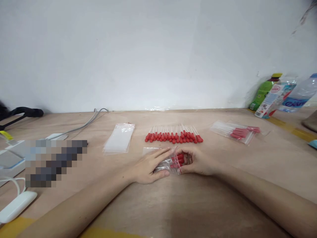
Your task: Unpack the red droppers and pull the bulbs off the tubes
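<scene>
A clear zip bag (162,164) lies on the table in front of me, with several red-bulbed droppers (177,160) inside, their bulbs towards its red-edged mouth on the right. My left hand (148,167) rests flat over the bag, fingers stretched out and thumb apart. At the mouth, my right hand (194,160) is closed on the bag's edge, with curled fingers next to the red bulbs. Behind both hands, several more droppers (173,136) lie in a row, bulbs towards me. To the left is a stack of flat clear bags (120,138).
Filled bags of droppers (237,132) lie at the right. Bottles (268,92) stand against the wall at the back right. On the left are a grey cable (86,124), a white power strip (12,155), a white adapter (18,206) and a blurred-out object (55,163).
</scene>
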The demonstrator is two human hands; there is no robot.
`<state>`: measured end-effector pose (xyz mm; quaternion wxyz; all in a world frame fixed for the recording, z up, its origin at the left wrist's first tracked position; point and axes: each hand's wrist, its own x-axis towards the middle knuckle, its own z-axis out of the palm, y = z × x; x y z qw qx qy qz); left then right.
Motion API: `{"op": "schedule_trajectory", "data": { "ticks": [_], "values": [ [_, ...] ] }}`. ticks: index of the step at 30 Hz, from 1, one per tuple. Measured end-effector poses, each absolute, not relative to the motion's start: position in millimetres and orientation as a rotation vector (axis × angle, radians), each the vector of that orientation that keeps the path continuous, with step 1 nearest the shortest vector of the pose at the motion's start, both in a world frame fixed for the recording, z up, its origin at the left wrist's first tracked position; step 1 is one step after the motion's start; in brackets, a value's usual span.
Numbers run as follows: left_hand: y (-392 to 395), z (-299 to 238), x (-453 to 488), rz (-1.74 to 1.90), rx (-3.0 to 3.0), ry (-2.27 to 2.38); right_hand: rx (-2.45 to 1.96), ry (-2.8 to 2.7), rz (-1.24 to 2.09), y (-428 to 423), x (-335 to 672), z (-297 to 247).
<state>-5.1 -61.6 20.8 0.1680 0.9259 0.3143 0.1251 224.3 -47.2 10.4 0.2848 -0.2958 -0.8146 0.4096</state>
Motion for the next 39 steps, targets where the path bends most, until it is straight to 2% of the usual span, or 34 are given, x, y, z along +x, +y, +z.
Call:
{"op": "schedule_trajectory", "data": {
  "ticks": [6,12,16,24,27,30,34,37,39],
  "values": [
    [-62,21,-5,0.333,2.651,0.904,-0.781,-2.251,0.951,-49,226,16],
    [-62,22,-10,0.22,2.697,0.875,-1.091,-1.844,1.464,-32,250,11],
    [-62,22,-13,0.208,2.726,0.773,-1.122,-1.702,1.492,-23,262,19],
    [-68,26,-8,0.174,2.766,0.82,-1.037,-1.51,1.14,-5,297,49],
    [-70,27,-1,0.388,2.646,0.948,-0.963,-1.487,0.837,-12,286,51],
    [-71,29,11,0.686,2.165,1.06,-0.869,-1.626,0.443,-30,256,41],
    [-71,34,27,0.804,1.174,0.999,-0.533,-2.025,-0.074,-55,219,17],
    [-72,35,32,0.848,0.811,0.931,-0.349,-2.287,-0.246,-62,207,6],
    [-72,34,33,0.846,0.734,0.929,-0.339,-2.338,-0.239,-63,204,3]
  ]
}}
